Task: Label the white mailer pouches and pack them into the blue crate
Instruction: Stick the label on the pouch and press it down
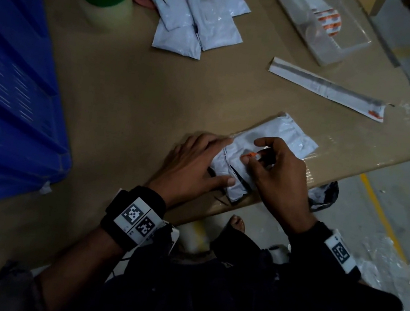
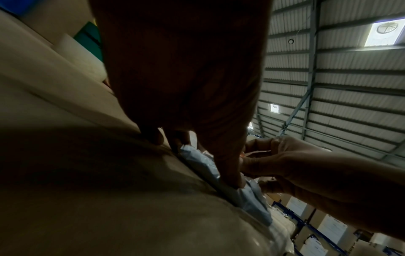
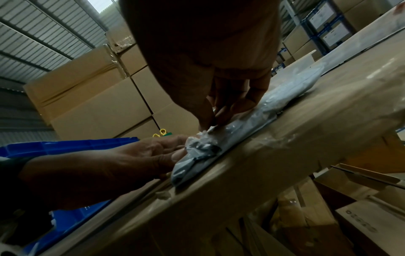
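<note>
While the white mailer pouch (image 1: pixel 266 151) is lying near the cardboard worktop (image 1: pixel 132 95) edge, long axis running toward the far right, the left hand (image 1: pixel 194 165) is pressing it flat with straight fingers. The right hand (image 1: pixel 280 172) is pinching an orange label (image 1: pixel 251 155) against it. The blue crate (image 1: pixel 13 87) is sitting left. The right wrist view alone is showing the pouch's crumpled near end (image 3: pixel 201 147).

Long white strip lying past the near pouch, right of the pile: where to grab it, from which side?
Judging by its pose, take the strip at its right end, the orange-marked one, which lies nearest the cardboard edge with nothing around it. Come from the right and above and pinch across the narrow width: it lies flat and thin, so a fingertip must lift an edge first.
</note>
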The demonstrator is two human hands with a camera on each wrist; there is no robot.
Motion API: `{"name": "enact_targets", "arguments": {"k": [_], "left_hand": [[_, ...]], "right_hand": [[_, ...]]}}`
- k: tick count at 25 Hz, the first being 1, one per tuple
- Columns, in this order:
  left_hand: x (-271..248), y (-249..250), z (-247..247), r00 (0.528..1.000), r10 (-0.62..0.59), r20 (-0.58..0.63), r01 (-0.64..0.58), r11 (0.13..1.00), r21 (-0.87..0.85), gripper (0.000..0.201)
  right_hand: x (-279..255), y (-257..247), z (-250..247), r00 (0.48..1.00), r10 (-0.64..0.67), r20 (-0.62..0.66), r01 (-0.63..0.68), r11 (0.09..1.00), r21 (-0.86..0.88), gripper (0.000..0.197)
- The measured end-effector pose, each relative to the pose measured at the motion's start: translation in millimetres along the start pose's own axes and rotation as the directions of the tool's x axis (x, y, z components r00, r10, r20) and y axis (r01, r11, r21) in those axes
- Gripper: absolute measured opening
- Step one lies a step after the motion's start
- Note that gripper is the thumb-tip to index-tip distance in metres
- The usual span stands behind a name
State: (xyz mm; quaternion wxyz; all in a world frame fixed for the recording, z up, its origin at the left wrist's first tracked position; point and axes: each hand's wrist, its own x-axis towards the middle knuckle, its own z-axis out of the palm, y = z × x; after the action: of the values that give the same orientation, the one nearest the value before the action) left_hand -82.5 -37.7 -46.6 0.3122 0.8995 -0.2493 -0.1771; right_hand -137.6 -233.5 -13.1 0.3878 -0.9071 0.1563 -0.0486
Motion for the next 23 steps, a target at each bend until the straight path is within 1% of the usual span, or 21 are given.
{"name": "enact_targets", "arguments": {"k": [4,7,11,15,20,23], "left_hand": [[0,-1,0,1.0,0.008,-0.004,-0.008,1.0,-0.007,0.079],[0,-1,-1,1.0,0.014,0.002,-0.014,1.0,-0.023,0.08],[1,-3,-1,1.0,0.017,0.008,-0.017,1.0,-0.026,0.083],[1,-4,-2,1.0,0.024,0.015,-0.024,1.0,-0.005,0.084],[3,-4,-1,1.0,0.02,0.004,-0.02,1.0,-0.005,0.084],[3,-5,1,1.0,0.015,-0.005,-0.015,1.0,0.003,0.085]], "right_hand": [[-3,-3,-3,1.0,-0.01,0.022,0.01,1.0,0.022,0.031],[-3,-2,-1,0.998,-0.013,0.054,0.014,1.0,-0.025,0.035],[0,-1,2,0.998,-0.014,0.065,0.019,0.996,-0.086,0.041],[12,0,-3,0.996,0.018,0.092,-0.004,0.99,-0.144,0.045],[22,-2,-8,0.993,0.014,0.118,0.013,0.975,-0.221,0.041],[22,-1,-8,0.995,0.019,0.094,0.001,0.978,-0.207,0.028]]}}
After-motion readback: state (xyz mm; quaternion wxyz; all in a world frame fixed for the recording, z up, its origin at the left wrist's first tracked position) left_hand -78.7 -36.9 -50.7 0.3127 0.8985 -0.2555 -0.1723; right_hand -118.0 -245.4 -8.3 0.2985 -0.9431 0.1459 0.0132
